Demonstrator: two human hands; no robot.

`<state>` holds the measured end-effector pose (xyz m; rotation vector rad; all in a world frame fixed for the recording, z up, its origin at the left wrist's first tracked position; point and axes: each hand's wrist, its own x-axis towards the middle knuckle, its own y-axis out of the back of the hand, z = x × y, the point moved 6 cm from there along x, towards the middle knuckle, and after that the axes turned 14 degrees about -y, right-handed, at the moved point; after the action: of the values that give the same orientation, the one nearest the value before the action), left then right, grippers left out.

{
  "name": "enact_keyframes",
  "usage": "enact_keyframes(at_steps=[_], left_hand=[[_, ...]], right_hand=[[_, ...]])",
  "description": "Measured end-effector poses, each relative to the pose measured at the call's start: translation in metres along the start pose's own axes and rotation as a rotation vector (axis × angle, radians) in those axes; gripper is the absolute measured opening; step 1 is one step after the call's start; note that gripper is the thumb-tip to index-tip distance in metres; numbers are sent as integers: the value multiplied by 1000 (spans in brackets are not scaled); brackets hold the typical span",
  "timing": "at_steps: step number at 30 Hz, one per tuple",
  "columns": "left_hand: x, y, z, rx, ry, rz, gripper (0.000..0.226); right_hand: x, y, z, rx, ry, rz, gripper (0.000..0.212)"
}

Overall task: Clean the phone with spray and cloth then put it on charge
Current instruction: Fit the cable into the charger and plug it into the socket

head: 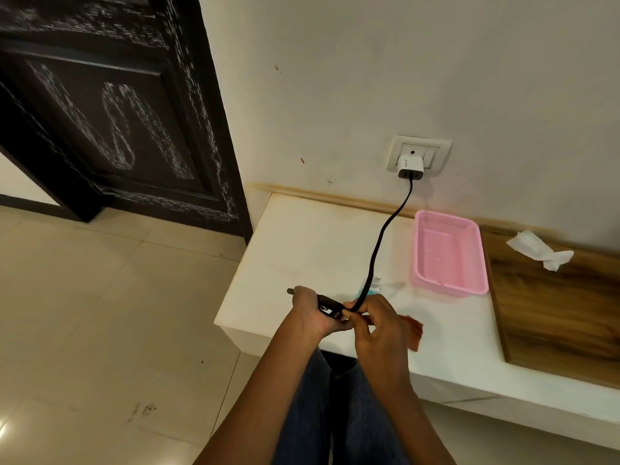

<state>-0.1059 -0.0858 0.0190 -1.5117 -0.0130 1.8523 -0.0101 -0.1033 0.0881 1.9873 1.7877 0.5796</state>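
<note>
1. Phone [327, 305] sits edge-on over the white counter's [302, 236] near edge, gripped by the left hand [310, 313]; a slip there likely drops it to the floor.
2. Right hand [375, 322] pinches the black cable [382, 236] at the phone's end; a misaligned plug may jam.
3. Tugging could loosen the charger [410, 166] on the far wall.

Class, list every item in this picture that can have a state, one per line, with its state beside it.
Phone: held in the left hand, above the table edge.
Cable: plugged into the adapter, its free end pinched by the right hand at the phone.
Adapter: plugged into the wall socket.
Pink basket: upright, empty.
Spray bottle: on the table, mostly hidden.
White tissue: crumpled, on the wooden top.
Door: open.
</note>
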Motion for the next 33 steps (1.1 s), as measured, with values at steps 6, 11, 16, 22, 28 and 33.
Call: enact_keyframes(at_steps=[6,11,16,22,28,33], left_hand=[[8,3,2,-7,-26,-42,38],[22,8,1,-46,-88,-106,58],[24,8,5,-128,-158,-140,46],[27,0,16,-276,-197,-239,56],[44,4,25,-357,-242,-359,58],[61,8,16,-392,-215,-450,62]], right_hand=[[1,-3,3,-73,2,24,4],[-2,-8,17,-37,-111,-72,6],[-4,-12,23,92,-273,-169,10],[15,0,29,373,-468,-228,11],[69,37,38,446,-450,-44,13],[146,59,23,308,-326,105,7]])
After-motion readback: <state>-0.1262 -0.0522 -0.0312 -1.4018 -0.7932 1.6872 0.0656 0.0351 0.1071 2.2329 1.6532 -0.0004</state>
